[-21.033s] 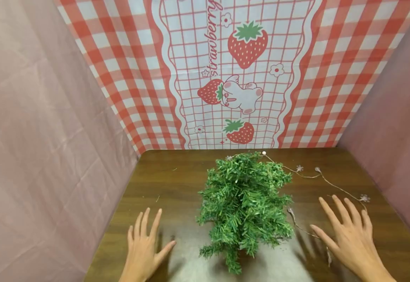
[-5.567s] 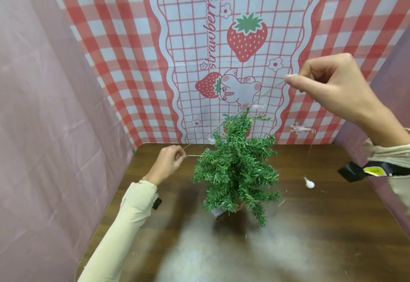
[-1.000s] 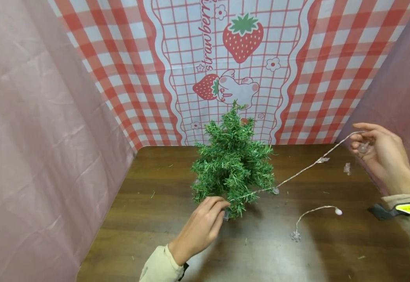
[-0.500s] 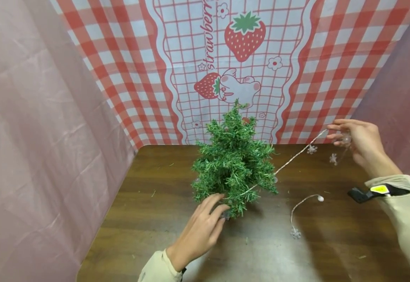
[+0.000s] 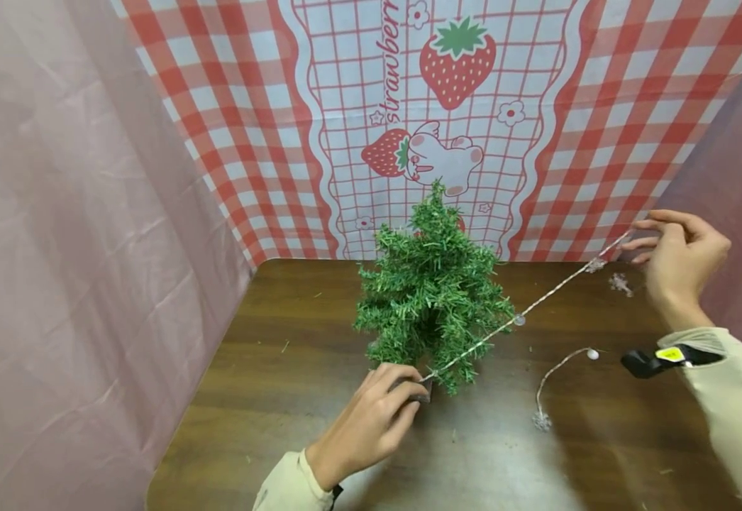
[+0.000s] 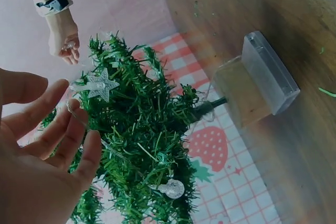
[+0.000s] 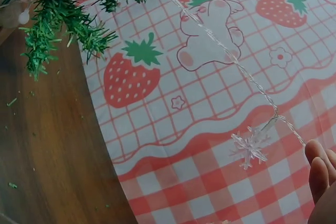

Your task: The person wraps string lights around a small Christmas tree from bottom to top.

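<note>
A small green artificial Christmas tree (image 5: 438,298) stands mid-table. From its lower front, a twisted string of lights (image 5: 556,287) runs taut up to my right hand (image 5: 687,262), whose fingers pinch it at the right. A snowflake light (image 7: 249,148) hangs just short of those fingertips. My left hand (image 5: 371,419) is at the tree's lower front. In the left wrist view its fingers (image 6: 68,135) are loosely bent, the wire crossing them and the thumb apart. A star light (image 6: 102,85) is beside the fingertips, and a round bulb (image 6: 172,188) lies against the branches.
A loose end of the string with a white bulb (image 5: 593,354) and a snowflake (image 5: 541,421) trails at the table's right. Against the tree's wooden base (image 6: 233,90) sits a grey translucent box (image 6: 270,72). A checked strawberry cloth (image 5: 320,142) stands behind; pink cloth (image 5: 90,284) walls the left.
At first both hands lay spread beside the tree, string on the table. Later the right hand lifted it high. Over the last second the string was drawn taut across the tree's front.
</note>
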The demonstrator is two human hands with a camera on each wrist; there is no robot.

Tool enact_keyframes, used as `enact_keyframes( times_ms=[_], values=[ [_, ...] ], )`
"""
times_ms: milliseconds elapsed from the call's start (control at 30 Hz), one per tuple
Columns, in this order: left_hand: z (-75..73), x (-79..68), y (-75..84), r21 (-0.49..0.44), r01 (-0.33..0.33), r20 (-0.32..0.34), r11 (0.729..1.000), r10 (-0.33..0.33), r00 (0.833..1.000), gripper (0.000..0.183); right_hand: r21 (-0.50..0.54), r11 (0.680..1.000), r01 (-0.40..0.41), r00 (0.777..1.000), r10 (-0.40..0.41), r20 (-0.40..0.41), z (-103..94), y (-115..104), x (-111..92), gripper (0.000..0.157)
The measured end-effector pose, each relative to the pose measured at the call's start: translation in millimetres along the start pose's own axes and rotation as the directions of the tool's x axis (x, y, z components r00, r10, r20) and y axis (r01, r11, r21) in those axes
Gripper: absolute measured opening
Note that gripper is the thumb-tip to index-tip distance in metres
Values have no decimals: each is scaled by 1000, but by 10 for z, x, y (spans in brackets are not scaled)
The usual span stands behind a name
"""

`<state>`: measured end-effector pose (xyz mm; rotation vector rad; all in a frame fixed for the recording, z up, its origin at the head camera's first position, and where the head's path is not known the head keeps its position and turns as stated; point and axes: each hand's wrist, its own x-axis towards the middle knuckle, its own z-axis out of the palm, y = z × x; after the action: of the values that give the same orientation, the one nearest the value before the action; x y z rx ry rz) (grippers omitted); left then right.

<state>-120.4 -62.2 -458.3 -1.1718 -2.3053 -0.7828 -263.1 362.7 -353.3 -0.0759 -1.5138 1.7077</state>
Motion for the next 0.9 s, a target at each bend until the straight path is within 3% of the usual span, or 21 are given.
enact_keyframes(
  times_ms=[100,200,333,400,533,700,800,867,900],
  values=[
    [38,10,5,9,-36,14,999,36,999,14,-145,989,10,1000,-11,-13,-58,0,10,33],
    [96,14,3,53,-69,37,996,67,997,15,-133,987,-87,996,90,15,-123,8,14,36],
    [168,16,-6,134,-79,47,988,74,996,15,-149,973,-179,968,201,149,-182,53,16,32],
    [188,12,-11,156,-73,45,985,66,997,16,-162,971,-174,946,210,247,-201,90,31,26],
    [191,-8,-14,166,-63,37,984,57,998,17,-77,979,-188,898,203,391,-205,160,102,23],
    [137,-35,-11,128,-56,26,990,53,998,19,-4,976,-216,882,197,428,-158,191,211,33],
    [33,-40,-24,86,-71,-32,994,74,997,17,-1,972,-234,865,209,457,-80,196,248,40],
    [-50,-20,-54,63,-101,-133,993,109,985,17,-9,967,-253,841,225,492,-22,200,265,41],
    [-95,-1,-80,54,-116,-200,992,125,972,17,-24,967,-253,829,230,509,8,205,270,40]
  ],
)
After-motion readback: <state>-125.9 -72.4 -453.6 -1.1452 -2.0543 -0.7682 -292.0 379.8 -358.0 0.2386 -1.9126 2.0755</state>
